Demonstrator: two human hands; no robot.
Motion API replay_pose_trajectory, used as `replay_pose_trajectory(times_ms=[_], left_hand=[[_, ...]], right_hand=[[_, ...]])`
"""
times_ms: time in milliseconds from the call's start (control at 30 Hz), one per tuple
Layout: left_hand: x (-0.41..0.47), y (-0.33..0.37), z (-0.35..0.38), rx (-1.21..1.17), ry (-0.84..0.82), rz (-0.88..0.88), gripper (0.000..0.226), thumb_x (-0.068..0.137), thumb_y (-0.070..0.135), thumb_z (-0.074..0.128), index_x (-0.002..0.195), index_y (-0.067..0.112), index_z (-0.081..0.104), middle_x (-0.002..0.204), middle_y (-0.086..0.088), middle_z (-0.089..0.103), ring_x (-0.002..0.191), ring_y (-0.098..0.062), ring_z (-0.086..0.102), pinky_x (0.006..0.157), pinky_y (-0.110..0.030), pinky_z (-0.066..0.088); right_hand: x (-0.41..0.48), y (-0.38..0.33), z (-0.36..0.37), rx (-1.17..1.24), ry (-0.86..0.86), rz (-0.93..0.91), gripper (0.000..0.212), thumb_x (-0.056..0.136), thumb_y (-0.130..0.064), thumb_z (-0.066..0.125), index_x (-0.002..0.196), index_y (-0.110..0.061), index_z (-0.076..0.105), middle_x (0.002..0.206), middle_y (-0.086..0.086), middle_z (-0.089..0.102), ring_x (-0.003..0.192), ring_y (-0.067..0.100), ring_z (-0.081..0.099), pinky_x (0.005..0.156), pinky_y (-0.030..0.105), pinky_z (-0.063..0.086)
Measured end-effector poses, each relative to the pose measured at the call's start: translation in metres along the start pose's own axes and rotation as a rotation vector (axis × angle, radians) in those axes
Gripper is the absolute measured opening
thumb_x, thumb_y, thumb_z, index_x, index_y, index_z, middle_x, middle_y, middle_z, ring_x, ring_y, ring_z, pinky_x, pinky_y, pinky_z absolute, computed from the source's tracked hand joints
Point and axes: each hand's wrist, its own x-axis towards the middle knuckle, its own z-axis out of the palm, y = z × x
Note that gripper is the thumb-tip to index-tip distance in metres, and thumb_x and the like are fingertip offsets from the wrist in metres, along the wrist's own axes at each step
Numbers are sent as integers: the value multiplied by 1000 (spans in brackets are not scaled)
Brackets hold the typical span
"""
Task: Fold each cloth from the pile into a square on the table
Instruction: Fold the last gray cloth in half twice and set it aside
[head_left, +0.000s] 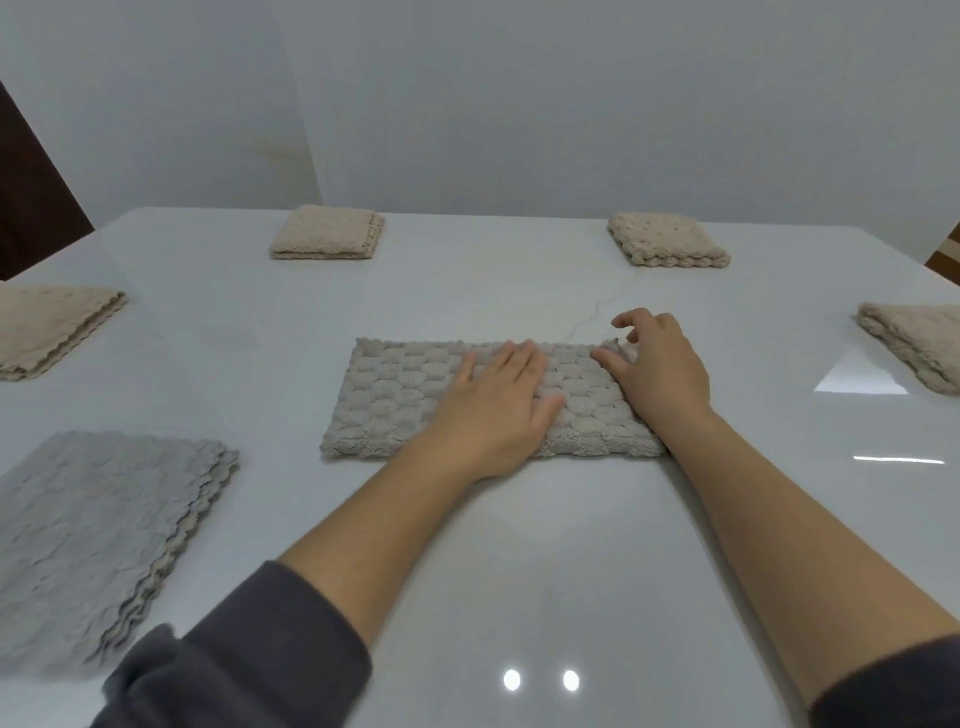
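The left hand (493, 410) is pressing flat, fingers (519, 358) straight, on the half-folded cloth (395, 395) lying central on the worktop (519, 545), while the right hand (654, 369) is curling at its far right corner, grip unclear; next that end probably needs carrying leftward into a square.

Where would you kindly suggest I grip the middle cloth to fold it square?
Take the cloth by its right short edge, at the far corner, coming from the right: it lies as a long rectangle, and the left hand presses its middle, so that end can fold leftwards.
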Motion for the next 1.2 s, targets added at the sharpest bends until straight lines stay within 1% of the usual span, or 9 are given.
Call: replay_pose_trajectory(times_ms=[167,333,400,467,567,667,767,933,1200], left_hand=[[-18,-52,-6,26,21,-176,62,100,50,10,155,21,1,162,4,-7,148,-12,-7,120,-45,-4],[-40,-93,-13,11,24,-349,61,101,45,11,155,17,1,162,4,-6,148,-11,-7,120,-44,-3],[-41,-96,-12,18,25,-351,61,101,45,10,155,16,0,162,4,-6,148,-10,-7,120,-45,-4],[-40,-95,-11,32,34,-349,62,101,45,10,155,15,0,162,3,-5,148,-11,-7,119,-46,-4],[-39,-95,-9,42,41,-344,62,101,45,10,155,15,0,162,3,-5,148,-11,-8,119,-48,-6],[-39,-96,-9,44,47,-339,62,101,44,10,155,15,1,162,3,-5,148,-11,-7,119,-49,-7],[-40,-95,-10,37,43,-337,60,102,42,10,155,15,1,162,4,-5,148,-11,-7,118,-49,-7],[-40,-97,-10,23,37,-345,58,101,35,11,154,16,-1,162,4,-7,148,-9,-8,118,-49,-8],[-40,-96,-10,24,35,-350,58,101,35,9,154,17,-3,162,6,-8,147,-8,-9,117,-50,-11]], right_hand=[[1,1,-1,-10,-8,14,42,89,-45,63,123,-23,53,123,5,52,107,23,54,80,40,47],[-1,-1,-3,-7,-3,15,42,89,-46,63,123,-22,53,120,4,53,106,22,54,81,41,48],[-1,-1,-3,13,-28,27,43,89,-46,63,123,-22,53,120,4,54,107,22,54,83,41,47],[0,-2,-8,62,-52,44,45,89,-47,61,126,-21,53,123,5,54,112,22,53,92,43,45],[-1,-18,-22,58,-9,-6,46,98,-43,46,137,-18,48,139,6,50,129,25,44,107,47,32],[-11,-68,-23,-72,-125,-198,51,104,-34,32,150,-13,29,159,5,26,147,22,18,117,43,14],[-27,-121,8,-193,-346,-360,56,105,-34,19,155,-11,6,164,2,-3,150,21,-7,120,47,-2],[-47,-127,48,-288,-480,-353,60,104,-40,13,155,-11,1,163,3,-6,150,21,-10,120,50,-6],[-47,-97,36,-297,-436,-281,64,102,-47,13,156,-15,2,164,1,-4,150,22,-10,119,51,-7]])
